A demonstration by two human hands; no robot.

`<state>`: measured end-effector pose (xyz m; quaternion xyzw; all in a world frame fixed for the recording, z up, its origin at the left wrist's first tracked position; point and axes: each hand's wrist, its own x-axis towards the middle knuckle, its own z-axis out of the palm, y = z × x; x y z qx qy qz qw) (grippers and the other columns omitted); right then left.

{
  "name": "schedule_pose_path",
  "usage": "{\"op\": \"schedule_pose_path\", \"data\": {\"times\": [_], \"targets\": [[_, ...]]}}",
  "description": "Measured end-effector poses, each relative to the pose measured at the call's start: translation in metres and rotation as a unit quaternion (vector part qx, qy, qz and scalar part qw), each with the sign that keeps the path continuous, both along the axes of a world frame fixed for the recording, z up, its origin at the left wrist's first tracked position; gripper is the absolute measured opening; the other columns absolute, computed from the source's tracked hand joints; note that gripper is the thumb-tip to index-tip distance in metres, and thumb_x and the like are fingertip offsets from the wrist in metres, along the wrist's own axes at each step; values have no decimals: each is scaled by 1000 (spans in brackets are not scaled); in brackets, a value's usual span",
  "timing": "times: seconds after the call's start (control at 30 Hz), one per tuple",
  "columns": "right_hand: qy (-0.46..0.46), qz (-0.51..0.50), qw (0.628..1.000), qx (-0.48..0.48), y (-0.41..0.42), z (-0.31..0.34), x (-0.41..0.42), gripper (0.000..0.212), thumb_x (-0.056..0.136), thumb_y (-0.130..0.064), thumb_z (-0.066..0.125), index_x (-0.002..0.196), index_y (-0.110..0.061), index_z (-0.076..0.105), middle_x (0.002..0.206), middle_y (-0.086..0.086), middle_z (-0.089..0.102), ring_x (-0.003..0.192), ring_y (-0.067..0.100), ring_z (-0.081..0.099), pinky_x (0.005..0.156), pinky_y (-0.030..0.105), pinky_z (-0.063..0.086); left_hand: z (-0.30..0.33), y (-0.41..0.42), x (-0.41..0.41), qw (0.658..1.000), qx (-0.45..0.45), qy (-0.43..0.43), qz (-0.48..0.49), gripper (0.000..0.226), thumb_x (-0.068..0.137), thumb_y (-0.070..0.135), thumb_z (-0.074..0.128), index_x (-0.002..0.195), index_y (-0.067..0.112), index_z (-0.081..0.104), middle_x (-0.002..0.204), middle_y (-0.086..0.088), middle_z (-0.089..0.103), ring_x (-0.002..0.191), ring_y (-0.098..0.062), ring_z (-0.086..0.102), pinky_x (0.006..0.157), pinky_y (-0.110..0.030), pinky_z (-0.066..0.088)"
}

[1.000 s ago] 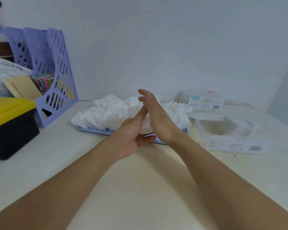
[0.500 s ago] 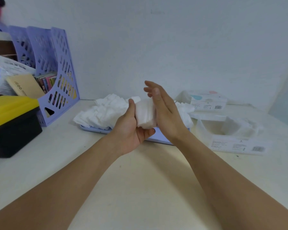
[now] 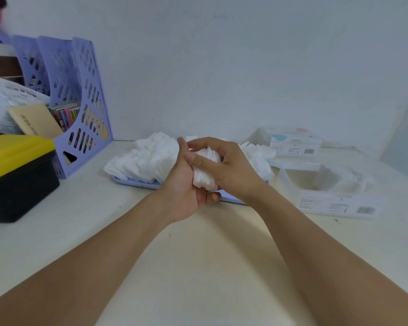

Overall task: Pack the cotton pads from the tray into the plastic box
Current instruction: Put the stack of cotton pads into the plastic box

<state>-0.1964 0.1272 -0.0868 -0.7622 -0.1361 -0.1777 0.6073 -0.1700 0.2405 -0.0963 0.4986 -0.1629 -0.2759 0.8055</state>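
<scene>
At the table's left edge sits a black bin with a yellow lid, and behind it a lilac file rack holds magazines and a tan booklet printed with what reads as "1000". Toward the back edge, the lilac tray carries a loose heap of cotton pads, probably spread there so handfuls can be gathered easily. Just in front of the tray, the left hand cradles a stack of pads from below with curled fingers, while the right hand wraps over it from the top, likely squaring the stack so it fits the box. Near the right edge lies the clear plastic box, open, with some pads already inside; its label and barcode are too small to read. Behind it stands another box with coloured spots and a barcode.
</scene>
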Motion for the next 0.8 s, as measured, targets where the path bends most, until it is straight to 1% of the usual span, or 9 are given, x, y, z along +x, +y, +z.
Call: {"op": "schedule_pose_path", "data": {"times": [0.17, 0.27, 0.33, 0.37, 0.43, 0.5, 0.57, 0.67, 0.8], "targets": [[22, -12, 999, 24, -4, 7, -6, 23, 92, -26, 74, 111, -13, 74, 97, 10, 75, 79, 25, 73, 56, 38, 56, 2, 9, 3, 998, 12, 16, -63, 88, 60, 90, 56, 108, 18, 71, 91, -4, 67, 74, -18, 63, 53, -26, 44], [37, -6, 999, 11, -3, 8, -5, 46, 103, -50, 44, 117, -16, 72, 107, 3, 75, 86, 16, 72, 62, 28, 53, 1, 11, 0, 997, -4, 10, -71, 50, 59, 59, 86, 87, 18, 78, 81, -4, 65, 66, -15, 58, 46, -20, 45], [29, 15, 999, -13, -7, 9, -5, 52, 98, -62, 44, 132, -27, 62, 125, -9, 68, 104, 2, 67, 75, 17, 51, 3, 12, -1, 997, -32, 33, -57, 19, 70, 30, 82, 79, 14, 76, 80, -5, 62, 64, -13, 54, 45, -18, 43], [15, 29, 999, -40, -8, 9, -6, 54, 93, -58, 59, 139, -32, 54, 132, -11, 63, 113, -3, 61, 82, 18, 51, 5, 13, -1, 996, -49, 53, -49, 13, 73, 21, 77, 80, 12, 73, 82, -5, 61, 65, -13, 54, 47, -19, 45], [-6, 43, 994, -101, -12, 5, -4, 86, 75, -28, 88, 147, -35, 41, 139, -10, 57, 124, -1, 55, 91, 21, 51, 6, 15, 2, 990, -86, 101, -52, 20, 71, 16, 69, 90, 10, 69, 86, -4, 62, 71, -15, 60, 59, -22, 51], [-24, 40, 992, -120, -11, 0, 1, 105, 62, -8, 95, 148, -33, 40, 133, -6, 59, 116, 7, 62, 90, 23, 53, 6, 16, 3, 985, -102, 126, -61, 30, 73, 18, 66, 101, 10, 69, 95, -5, 66, 84, -18, 66, 77, -29, 54], [-53, 11, 991, -121, -9, -3, 3, 99, 61, -7, 93, 144, -34, 46, 120, -4, 63, 105, 12, 66, 84, 25, 56, 5, 15, 3, 984, -105, 124, -67, 37, 78, 23, 66, 114, 15, 68, 109, -6, 67, 102, -24, 64, 93, -38, 50], [-61, -11, 990, -124, -12, 0, 2, 93, 61, -10, 93, 140, -35, 52, 110, -7, 64, 97, 10, 65, 77, 21, 55, 8, 14, 1, 992, -71, 91, -56, 33, 84, 34, 67, 112, 17, 71, 110, -5, 69, 101, -23, 67, 88, -39, 52], [-56, 10, 985, -164, -15, 2, 0, 105, 60, -9, 96, 148, -32, 42, 131, -12, 61, 119, 3, 60, 92, 22, 54, 11, 18, 3, 998, -13, 61, -33, 31, 90, 39, 64, 108, 15, 74, 106, -4, 73, 92, -15, 72, 80, -26, 55]]}}
